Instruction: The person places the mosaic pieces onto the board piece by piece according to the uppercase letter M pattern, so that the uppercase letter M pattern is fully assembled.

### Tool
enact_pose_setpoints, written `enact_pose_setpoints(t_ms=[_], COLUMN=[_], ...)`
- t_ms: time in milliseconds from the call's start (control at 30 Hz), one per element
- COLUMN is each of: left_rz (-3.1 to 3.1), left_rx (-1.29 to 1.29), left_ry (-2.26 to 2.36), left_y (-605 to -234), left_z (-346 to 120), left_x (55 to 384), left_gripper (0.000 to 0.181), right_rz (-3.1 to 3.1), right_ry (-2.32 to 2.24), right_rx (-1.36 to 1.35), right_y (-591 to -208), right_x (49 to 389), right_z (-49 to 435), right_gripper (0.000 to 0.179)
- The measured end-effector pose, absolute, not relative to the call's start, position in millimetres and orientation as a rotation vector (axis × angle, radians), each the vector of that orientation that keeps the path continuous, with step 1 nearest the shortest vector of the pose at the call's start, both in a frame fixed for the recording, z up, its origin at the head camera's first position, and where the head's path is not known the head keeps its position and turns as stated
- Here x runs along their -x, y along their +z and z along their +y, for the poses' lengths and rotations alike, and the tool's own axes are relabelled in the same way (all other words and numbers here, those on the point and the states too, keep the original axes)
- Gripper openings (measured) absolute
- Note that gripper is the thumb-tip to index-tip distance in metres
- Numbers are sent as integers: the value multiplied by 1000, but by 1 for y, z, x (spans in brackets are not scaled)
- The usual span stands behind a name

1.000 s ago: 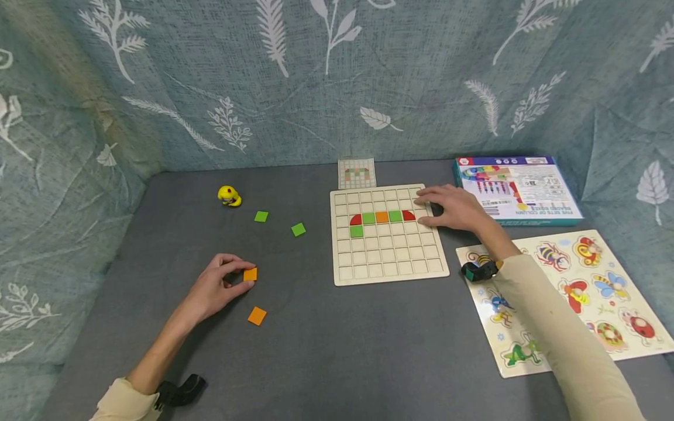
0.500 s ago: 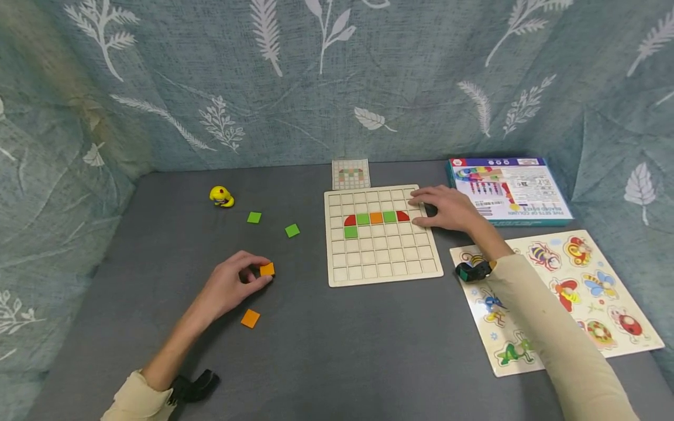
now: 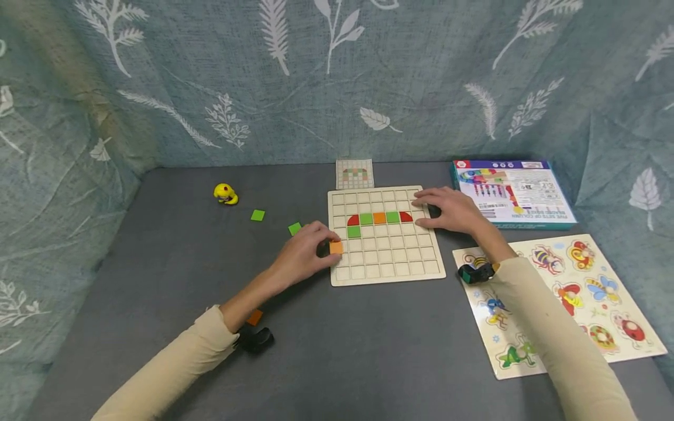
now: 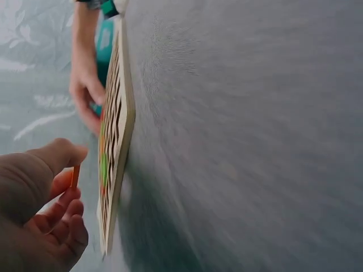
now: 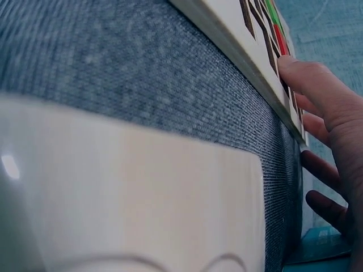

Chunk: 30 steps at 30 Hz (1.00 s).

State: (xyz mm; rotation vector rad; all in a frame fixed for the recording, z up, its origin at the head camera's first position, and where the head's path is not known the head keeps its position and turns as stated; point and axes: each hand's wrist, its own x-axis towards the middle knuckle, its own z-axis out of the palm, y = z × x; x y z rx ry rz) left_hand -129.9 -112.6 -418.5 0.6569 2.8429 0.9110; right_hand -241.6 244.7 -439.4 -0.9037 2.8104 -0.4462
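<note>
Between thumb and fingertips, my left hand [image 3: 305,255] pinches an orange square tile [image 3: 336,248] over the left edge of the wooden grid board [image 3: 387,270]. In the left wrist view the tile [image 4: 75,177] is seen edge-on, apart from the board. My right hand [image 3: 449,209] rests on the board's right side with fingers extended, its thumb beside a red quarter-round tile [image 3: 405,217]. One row holds red, green, orange, green and red tiles; a green square [image 3: 354,231] sits below its left end. A pattern card [image 3: 354,174] lies behind the board.
Two green tiles [image 3: 257,215] lie left of the board, one partly behind my left hand. Another orange tile [image 3: 255,317] is partly covered by my left wrist. A yellow toy [image 3: 225,194] stands farther back. Right lie a box [image 3: 513,196] and an insect puzzle board [image 3: 566,316].
My left hand has carried the orange tile rightward from the table to the board's left edge. My right hand stays on the board's right side.
</note>
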Motion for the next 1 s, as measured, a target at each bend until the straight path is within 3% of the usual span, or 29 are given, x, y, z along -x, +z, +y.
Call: enact_pose_setpoints(t_ms=[333, 1000], left_rz=[2860, 2856], left_rx=[-705, -694], left_ry=[758, 643], left_y=[-423, -424], left_z=[-78, -69], left_x=[150, 156], left_gripper=[30, 30], right_rz=[2811, 2803], right_ry=[-425, -429], right_rx=[910, 882], right_y=[-441, -439], right_x=[241, 242], right_z=[241, 245], right_gripper=[54, 54])
